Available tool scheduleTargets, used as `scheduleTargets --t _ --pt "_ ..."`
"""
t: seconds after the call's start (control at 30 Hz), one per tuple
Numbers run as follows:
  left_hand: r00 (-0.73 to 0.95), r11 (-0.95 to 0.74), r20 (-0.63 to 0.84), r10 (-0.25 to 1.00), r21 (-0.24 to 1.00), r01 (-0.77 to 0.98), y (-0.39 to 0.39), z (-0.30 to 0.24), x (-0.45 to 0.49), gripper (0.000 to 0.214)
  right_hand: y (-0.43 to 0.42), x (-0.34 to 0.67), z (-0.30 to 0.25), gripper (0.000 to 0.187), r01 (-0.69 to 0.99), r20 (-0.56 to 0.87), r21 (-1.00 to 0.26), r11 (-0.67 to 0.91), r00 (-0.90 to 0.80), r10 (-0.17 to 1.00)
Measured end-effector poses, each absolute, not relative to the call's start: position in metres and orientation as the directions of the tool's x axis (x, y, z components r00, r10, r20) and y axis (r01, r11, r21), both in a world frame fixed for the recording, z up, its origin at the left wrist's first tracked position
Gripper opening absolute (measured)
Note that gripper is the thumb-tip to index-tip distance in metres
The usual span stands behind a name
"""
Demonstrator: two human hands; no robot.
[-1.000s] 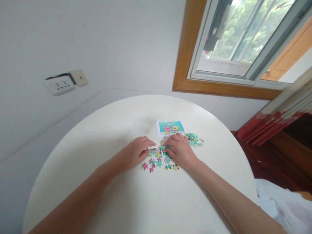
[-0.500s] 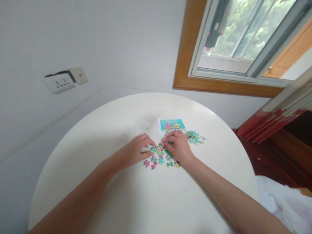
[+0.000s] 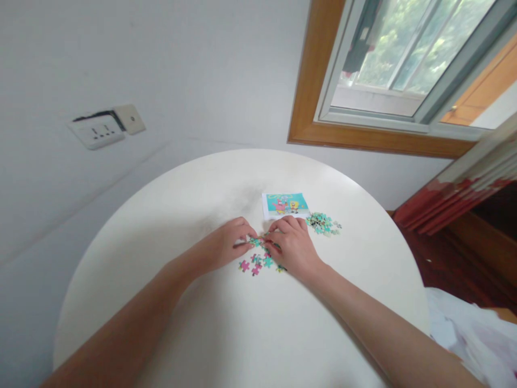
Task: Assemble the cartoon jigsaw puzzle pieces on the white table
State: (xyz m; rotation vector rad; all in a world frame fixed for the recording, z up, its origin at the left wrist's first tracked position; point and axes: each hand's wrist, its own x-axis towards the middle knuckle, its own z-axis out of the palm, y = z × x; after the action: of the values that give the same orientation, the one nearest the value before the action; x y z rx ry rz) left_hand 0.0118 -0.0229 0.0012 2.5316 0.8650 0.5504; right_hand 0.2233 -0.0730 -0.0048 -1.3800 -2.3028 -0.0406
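My left hand (image 3: 228, 245) is closed, thumb and fingers gripping the left edge of a cluster of joined jigsaw puzzle pieces (image 3: 256, 242). From the other side, the curled fingers of my right hand (image 3: 293, 245) press on the same cluster and hide part of it. Loose pieces lie just in front of the hands, among them a pink puzzle piece (image 3: 244, 265) and a teal puzzle piece (image 3: 267, 261). Some pieces sit under my right palm. Behind the hands lies a picture card (image 3: 287, 205) with a pink starfish and a yellow sponge character on teal.
A heap of loose puzzle pieces (image 3: 322, 223) lies right of the card. Everything rests on a round white table (image 3: 181, 199) against the wall. A wall socket (image 3: 99, 131) is at the left, a window (image 3: 379, 70) and a red-and-white curtain (image 3: 440, 199) at the right.
My right hand has shifted slightly left and closer to my left hand, covering more loose pieces. The whole view has tilted a little.
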Motion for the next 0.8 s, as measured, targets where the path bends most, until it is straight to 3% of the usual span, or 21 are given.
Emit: scheduleTargets --t 0.17,0.4,0.5,0.67,0.8 --pt "0.713 -0.69 0.198 0.673 0.515 0.508 -0.021 -0.001 0.01 0.016 -0.071 0.231 -0.006 0.016 0.812 0.407 -0.235 0.534 -0.417 0.813" --pt "0.703 -0.683 0.191 0.685 0.505 0.528 -0.02 -0.002 0.008 0.016 -0.067 0.246 -0.009 0.014 0.744 0.371 -0.497 0.446 -0.282 0.885" --pt "0.698 -0.684 0.199 0.688 0.499 0.532 -0.021 -0.001 0.009 0.015 -0.065 0.252 -0.011 0.012 0.7 0.389 -0.55 0.455 -0.268 0.882" --pt "0.694 -0.689 0.212 0.688 0.491 0.533 -0.021 0.001 0.009 0.017 -0.066 0.261 -0.012 0.013 0.681 0.374 -0.562 0.47 -0.297 0.878" --pt "0.684 -0.676 0.196 0.703 0.483 0.556 -0.023 0.003 0.01 0.018 -0.068 0.263 -0.011 0.015 0.741 0.328 -0.498 0.45 -0.319 0.889"
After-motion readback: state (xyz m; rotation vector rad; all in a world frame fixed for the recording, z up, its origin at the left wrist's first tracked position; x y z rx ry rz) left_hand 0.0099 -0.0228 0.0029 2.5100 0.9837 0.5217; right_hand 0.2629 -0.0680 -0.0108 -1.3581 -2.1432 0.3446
